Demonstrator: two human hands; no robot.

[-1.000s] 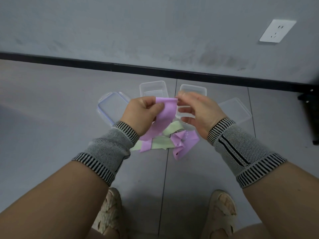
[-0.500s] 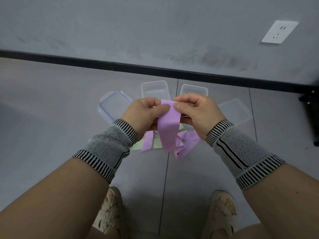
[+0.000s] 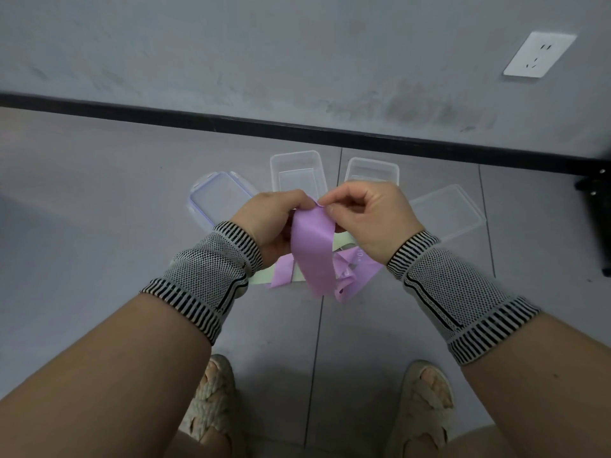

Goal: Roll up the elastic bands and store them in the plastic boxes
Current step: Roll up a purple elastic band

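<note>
L hand [image 3: 269, 219], R hand [image 3: 367, 218] pinching purple band [image 3: 312, 252]

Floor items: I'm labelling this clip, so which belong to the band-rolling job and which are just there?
Job: purple band, left hand, right hand, green band, clear boxes, lids.
Just there: wall socket, sandals.

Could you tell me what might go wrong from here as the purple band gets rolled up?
Both hands, left and right, pinch only the top edge of the purple band, so the starting fold could slip loose. Its tail hangs into the tangle of bands on the floor, and may snag or drag the green band along.
</note>
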